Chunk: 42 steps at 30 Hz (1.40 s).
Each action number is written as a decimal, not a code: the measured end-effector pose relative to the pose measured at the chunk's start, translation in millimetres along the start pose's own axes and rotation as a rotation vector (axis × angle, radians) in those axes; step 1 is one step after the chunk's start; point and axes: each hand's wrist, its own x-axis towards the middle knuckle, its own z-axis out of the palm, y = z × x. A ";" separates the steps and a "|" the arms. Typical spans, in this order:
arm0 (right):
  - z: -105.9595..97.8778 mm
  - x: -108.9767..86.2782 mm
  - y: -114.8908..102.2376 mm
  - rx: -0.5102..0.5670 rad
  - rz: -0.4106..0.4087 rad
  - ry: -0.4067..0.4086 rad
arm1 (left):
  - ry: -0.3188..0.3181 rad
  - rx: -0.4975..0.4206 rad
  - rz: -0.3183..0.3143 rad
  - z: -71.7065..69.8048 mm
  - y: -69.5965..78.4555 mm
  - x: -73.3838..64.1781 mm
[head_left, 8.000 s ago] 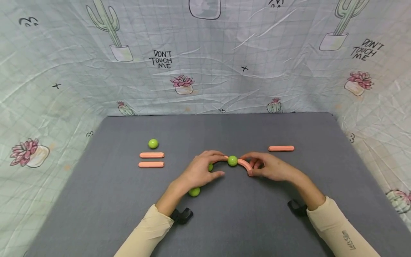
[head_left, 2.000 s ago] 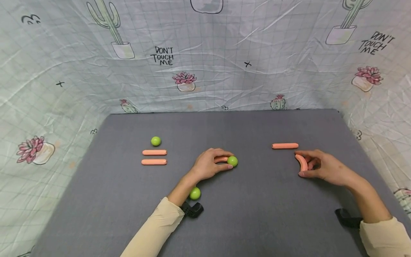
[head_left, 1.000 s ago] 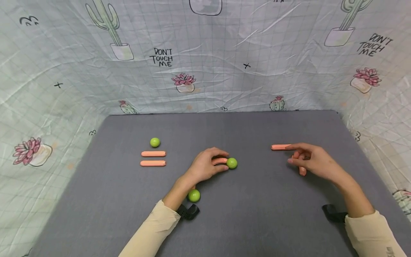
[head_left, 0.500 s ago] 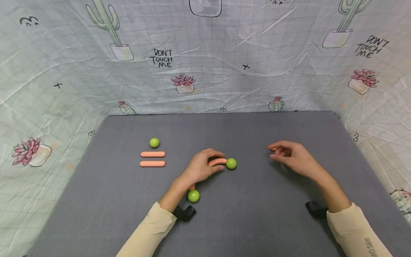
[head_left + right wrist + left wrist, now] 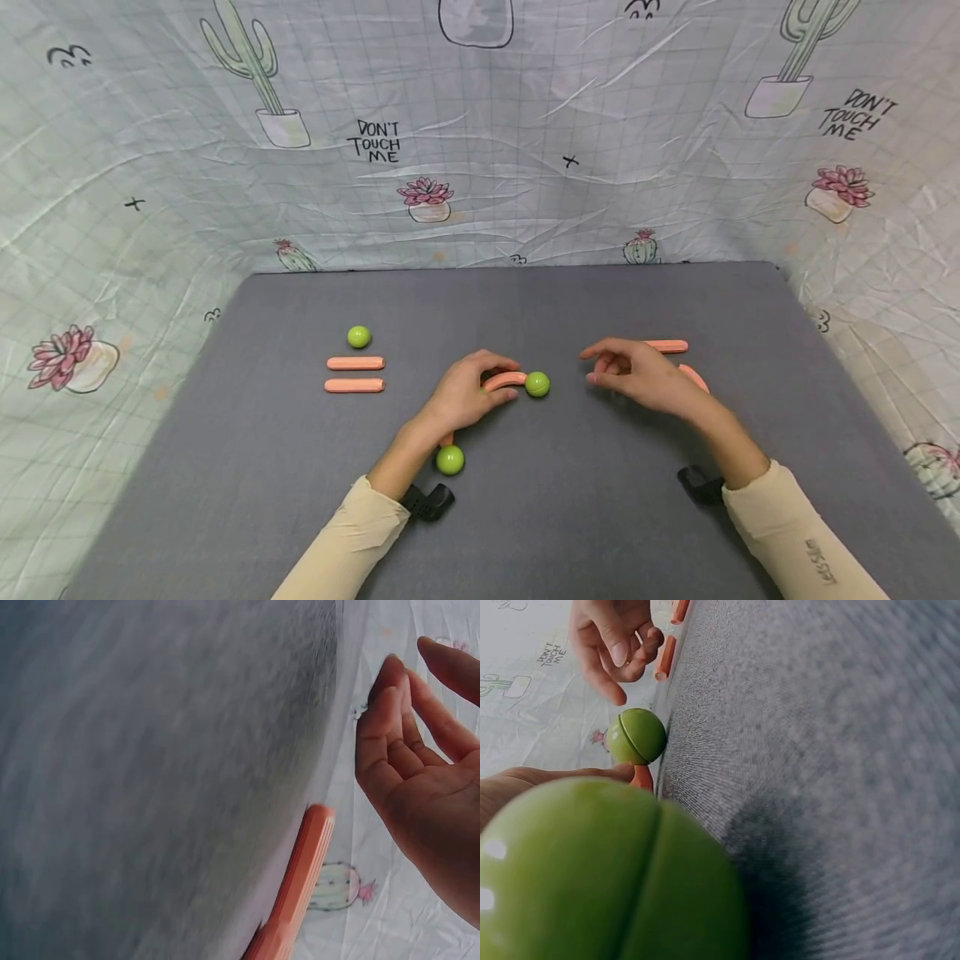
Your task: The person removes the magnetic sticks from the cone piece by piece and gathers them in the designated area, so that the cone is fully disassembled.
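My left hand point(image 5: 463, 392) arches over a curved orange stick point(image 5: 504, 381), gripping it between fingers and thumb. A grooved green ball point(image 5: 537, 384) sits at the stick's right end. Under my left wrist, a second green ball point(image 5: 450, 460) touches another orange piece point(image 5: 447, 440), mostly hidden by the hand; the left wrist view shows a green ball point(image 5: 607, 877) up close. To the right of the grooved ball hovers my right hand point(image 5: 637, 375), fingers loosely bent with nothing in them. Behind it lie a straight orange stick point(image 5: 667, 346) and a loose curved stick point(image 5: 693, 377), both partly covered.
Two straight orange sticks point(image 5: 355, 363) lie parallel at the left of the grey table point(image 5: 585, 517), with a loose green ball point(image 5: 358, 337) beyond them. A printed cloth point(image 5: 510, 208) hangs around the table's back and sides.
My right hand pulled a curved stick off the grooved ball, carried it right and let it go beside the straight stick. Since then it has moved back left, holding nothing. My left hand stays nearly still.
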 end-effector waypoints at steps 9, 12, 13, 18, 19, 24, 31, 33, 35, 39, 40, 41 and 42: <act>13.6 10.7 -7.5 0.035 -0.026 -0.087 | 0.034 -0.002 -0.007 -0.7 0.6 -0.2; 16.5 14.2 -10.4 0.037 -0.029 -0.109 | 0.035 0.000 -0.027 0.0 0.3 -0.2; 17.6 15.7 -11.3 0.031 -0.027 -0.114 | 0.036 -0.002 -0.033 0.2 0.0 -0.2; 24.2 21.7 -13.9 -0.002 -0.035 -0.142 | 0.042 -0.009 -0.046 0.6 -1.5 -0.2; 25.5 22.4 -14.5 -0.006 -0.037 -0.150 | 0.044 -0.009 -0.044 0.5 -1.4 -0.4; 30.8 24.5 -18.5 -0.010 -0.058 -0.173 | 0.049 -0.016 -0.065 1.3 -2.2 -1.0; 36.5 28.1 -23.1 -0.022 -0.061 -0.181 | 0.079 -0.022 -0.079 3.8 -3.7 -0.2; 37.7 28.6 -23.6 -0.021 -0.057 -0.182 | 0.087 -0.024 -0.077 4.2 -3.5 -0.1; 38.8 28.8 -23.7 -0.022 -0.056 -0.186 | 0.089 -0.030 -0.076 4.3 -3.4 -0.3; 41.2 30.3 -23.8 -0.035 -0.054 -0.194 | 0.087 -0.049 -0.089 4.3 -3.9 -1.1; 41.5 30.8 -24.2 -0.040 -0.053 -0.195 | 0.088 -0.054 -0.090 4.2 -3.8 -1.1; 41.9 31.3 -24.7 -0.047 -0.054 -0.196 | 0.089 -0.059 -0.092 4.3 -3.9 -1.0; 42.2 31.8 -25.1 -0.055 -0.054 -0.197 | 0.092 -0.059 -0.091 4.4 -3.8 -0.7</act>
